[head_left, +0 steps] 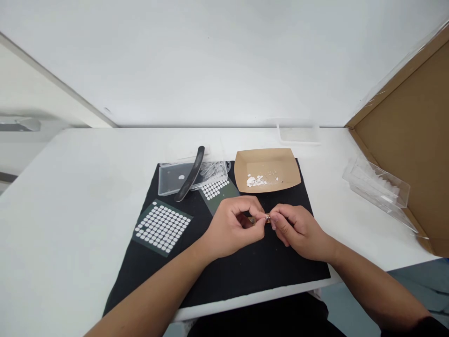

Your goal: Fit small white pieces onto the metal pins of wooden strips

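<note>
Over the black mat (245, 276), my left hand (238, 227) and my right hand (298, 230) meet with fingertips pinched together. Between them is a small shiny metallic piece (267, 218), mostly covered by the fingers, so its kind does not show. Both hands are closed on it. Just beyond the hands stands a brown paper tray (242, 171) with small white bits inside. Behind my left hand, a green sheet (226, 192) carries rows of white oval stickers and is partly hidden. A second sticker sheet (161, 228) lies to the left.
A black curved nail file (191, 175) rests across a clear plastic box (168, 180) holding small clear pieces. Another clear container (298, 135) stands against the wall. At right, clear boxes (380, 189) lean by a large cardboard box (403, 107).
</note>
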Demonstrator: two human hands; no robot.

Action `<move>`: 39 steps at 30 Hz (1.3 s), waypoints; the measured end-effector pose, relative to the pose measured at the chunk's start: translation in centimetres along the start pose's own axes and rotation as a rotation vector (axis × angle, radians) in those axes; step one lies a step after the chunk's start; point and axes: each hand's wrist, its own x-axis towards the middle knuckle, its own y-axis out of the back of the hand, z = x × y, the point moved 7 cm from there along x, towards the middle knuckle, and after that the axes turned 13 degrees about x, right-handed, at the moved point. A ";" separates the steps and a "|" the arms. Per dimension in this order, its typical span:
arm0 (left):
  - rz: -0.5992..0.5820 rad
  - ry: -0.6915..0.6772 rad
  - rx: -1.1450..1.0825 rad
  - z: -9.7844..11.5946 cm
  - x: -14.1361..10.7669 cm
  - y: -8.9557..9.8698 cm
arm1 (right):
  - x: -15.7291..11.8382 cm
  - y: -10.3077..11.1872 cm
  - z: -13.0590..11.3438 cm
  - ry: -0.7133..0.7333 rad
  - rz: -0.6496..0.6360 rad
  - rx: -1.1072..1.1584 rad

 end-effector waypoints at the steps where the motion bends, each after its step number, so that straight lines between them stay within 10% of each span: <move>1: -0.007 0.014 -0.021 -0.1 0.0 -0.1 | 0.0 0.0 0.1 -0.021 -0.001 0.026; 39: 0.003 -0.046 0.144 0.2 0.2 0.3 | -0.2 0.4 -0.9 0.250 0.092 -0.438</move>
